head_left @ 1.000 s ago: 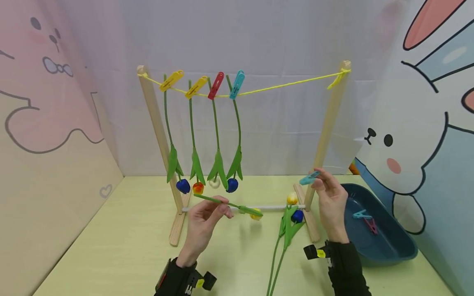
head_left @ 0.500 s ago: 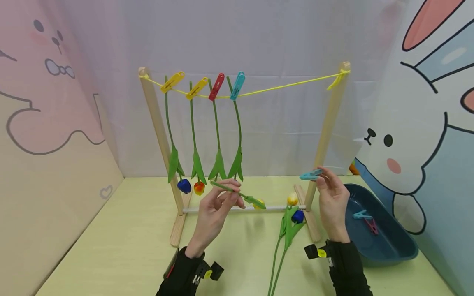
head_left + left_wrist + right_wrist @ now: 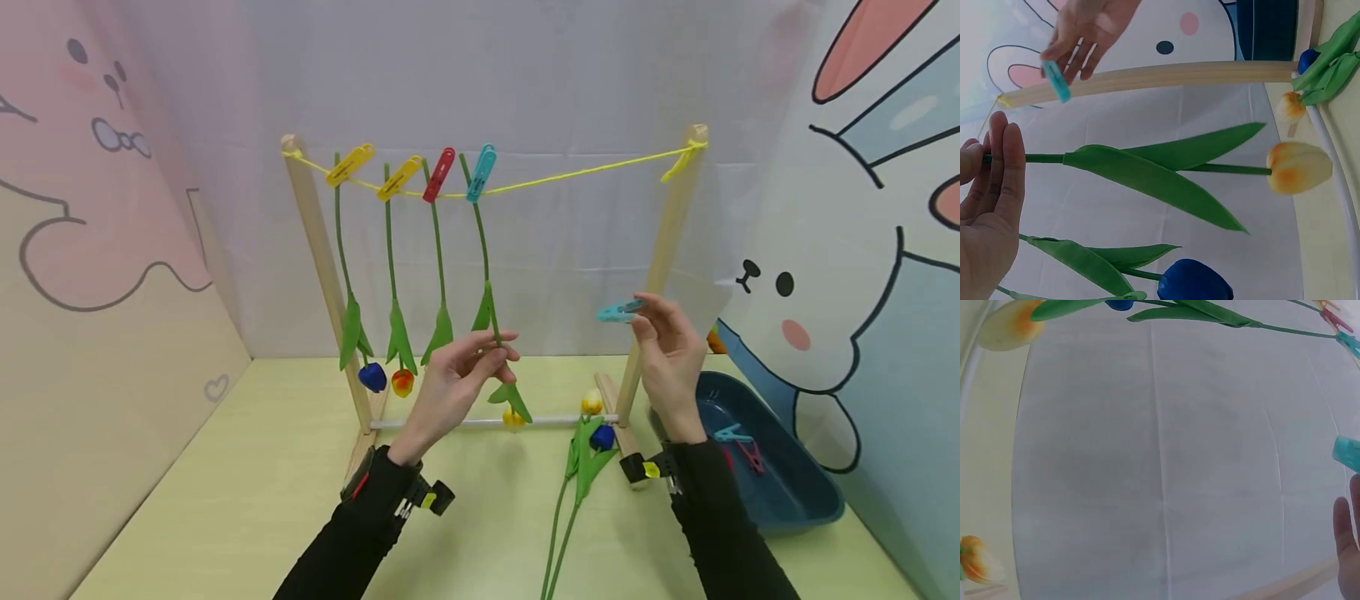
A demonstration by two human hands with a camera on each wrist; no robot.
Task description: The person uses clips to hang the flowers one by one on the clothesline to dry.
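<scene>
My left hand [image 3: 459, 379] pinches the green stem of a yellow artificial tulip [image 3: 1300, 167] between thumb and fingers. In the head view its bloom points down, in front of the rack. Blue plastic clothespin [image 3: 617, 312]: my right hand [image 3: 667, 358] pinches it at one end, near the right post. Along the yellow string [image 3: 577, 173], two yellow clothespins [image 3: 399, 178], a red clothespin [image 3: 438, 175] and another blue clothespin [image 3: 481, 173] hold several tulips upside down on the left half. A blue bloom [image 3: 372, 377] and an orange-red bloom [image 3: 402, 383] show; my left hand hides others.
Two tulips [image 3: 581, 475], one yellow and one blue, lie on the table [image 3: 247, 500] by the rack's right foot. A dark blue basin [image 3: 817, 508] with a few clothespins stands at the right. Wooden posts [image 3: 663, 242] carry the string; a white rod [image 3: 555, 422] joins them below.
My left hand has risen and moved right, turning the tulip from nearly level to bloom-down. My right hand has lifted the blue clothespin higher.
</scene>
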